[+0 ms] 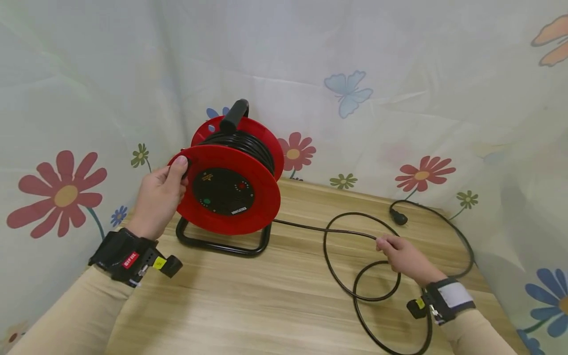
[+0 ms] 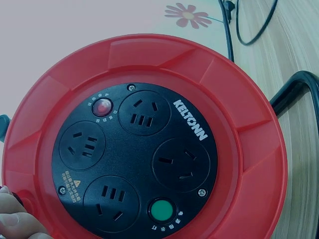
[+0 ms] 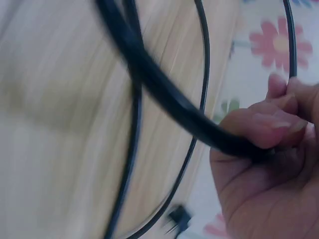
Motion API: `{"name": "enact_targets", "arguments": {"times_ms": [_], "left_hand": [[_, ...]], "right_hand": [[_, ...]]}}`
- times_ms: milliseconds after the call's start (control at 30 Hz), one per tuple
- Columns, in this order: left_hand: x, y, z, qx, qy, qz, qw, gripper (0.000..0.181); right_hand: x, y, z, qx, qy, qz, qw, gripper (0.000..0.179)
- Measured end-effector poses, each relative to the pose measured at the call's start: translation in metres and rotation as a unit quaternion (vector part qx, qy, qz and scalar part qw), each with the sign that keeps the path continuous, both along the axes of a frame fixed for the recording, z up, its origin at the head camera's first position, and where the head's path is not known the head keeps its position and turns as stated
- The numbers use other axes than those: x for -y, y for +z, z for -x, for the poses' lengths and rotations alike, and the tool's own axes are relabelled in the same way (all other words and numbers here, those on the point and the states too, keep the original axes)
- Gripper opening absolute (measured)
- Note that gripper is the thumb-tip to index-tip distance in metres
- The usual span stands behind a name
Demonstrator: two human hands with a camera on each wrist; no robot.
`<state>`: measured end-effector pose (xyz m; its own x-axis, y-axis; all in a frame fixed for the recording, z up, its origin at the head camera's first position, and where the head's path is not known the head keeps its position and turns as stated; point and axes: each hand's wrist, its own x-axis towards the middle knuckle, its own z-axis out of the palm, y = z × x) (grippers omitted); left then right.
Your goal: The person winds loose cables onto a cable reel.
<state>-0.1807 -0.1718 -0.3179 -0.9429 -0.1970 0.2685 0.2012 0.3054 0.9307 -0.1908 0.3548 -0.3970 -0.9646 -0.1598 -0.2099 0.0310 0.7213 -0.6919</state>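
A cable reel point(image 1: 266, 202) with red flanges and a black frame stands upright on the wooden surface, black cable wound between its flanges. My left hand point(image 1: 159, 199) grips the small dark knob point(image 1: 188, 165) at the rim of its near flange. Round the hub, the left wrist view shows a black socket panel point(image 2: 134, 164) with a green button and a red one. My right hand point(image 1: 410, 259) holds the black cable point(image 1: 310, 226), its fingers curled round it, off to the reel's right. From the reel, the cable runs nearly straight to this hand.
Loose cable loops point(image 1: 330, 261) lie around and below my right hand. The cable's plug point(image 1: 399, 217) rests near the back right edge of the wooden table point(image 1: 213, 305). Behind and beside the table hangs a pale sheet point(image 1: 284, 54) printed with flowers and butterflies.
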Motion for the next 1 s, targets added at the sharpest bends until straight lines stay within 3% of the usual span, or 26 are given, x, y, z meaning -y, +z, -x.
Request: {"name": "enact_targets", "arguments": {"times_ms": [167,267,433,533,733,1000], "left_hand": [[0.002,0.002,0.000,0.003,-0.011,-0.012,0.9999,0.061],[0.002,0.003,0.000,0.007,-0.020,-0.008,0.9997,0.061],[-0.001,0.006,0.000,0.013,-0.027,0.005,0.9995,0.063],[-0.003,0.008,0.000,0.010,-0.021,0.011,0.9997,0.063],[-0.011,0.013,0.002,-0.001,-0.003,0.049,0.9988,0.064],[-0.022,0.020,0.003,-0.011,-0.001,0.096,0.9953,0.062]], "right_hand": [[-0.018,-0.006,-0.010,0.021,-0.009,0.089,0.9958,0.049],[-0.016,-0.009,-0.010,0.006,-0.017,0.095,0.9953,0.049],[-0.011,-0.011,-0.007,-0.052,-0.037,0.018,0.9978,0.051],[-0.010,-0.012,-0.005,-0.060,-0.040,-0.012,0.9973,0.055],[-0.006,-0.015,-0.001,-0.068,-0.027,-0.050,0.9961,0.058],[-0.002,-0.020,0.001,-0.124,0.013,-0.111,0.9859,0.051]]}}
